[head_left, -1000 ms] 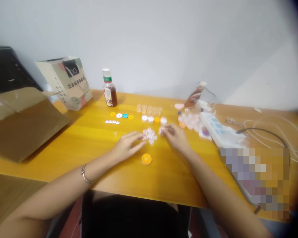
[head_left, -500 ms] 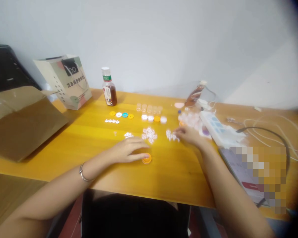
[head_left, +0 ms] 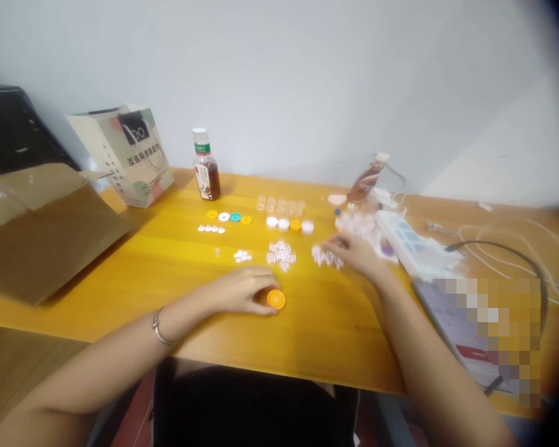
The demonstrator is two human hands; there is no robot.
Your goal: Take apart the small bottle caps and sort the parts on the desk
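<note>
My left hand (head_left: 242,288) lies low on the yellow table (head_left: 177,273) with its fingers curled round an orange disc (head_left: 276,299) near the front edge. My right hand (head_left: 356,251) rests further right, fingertips down on a small cluster of white beads (head_left: 326,256). Between the hands lies a pile of white letter beads (head_left: 281,254), and a smaller white bead group (head_left: 242,255) sits left of it. Behind them are a row of coloured rings (head_left: 228,217), a row of caps (head_left: 289,224) and clear little cups (head_left: 280,204).
A brown-liquid bottle (head_left: 206,166) and a paper bag (head_left: 128,154) stand at the back left. A cardboard box (head_left: 37,230) overhangs the left edge. At right lie a tilted bottle (head_left: 365,180), a white organiser tray (head_left: 409,245), cables (head_left: 507,248) and a blurred patch.
My left hand drew back from the letter beads to the orange disc and closed on it. My right hand moved right, to the small bead cluster by the tray.
</note>
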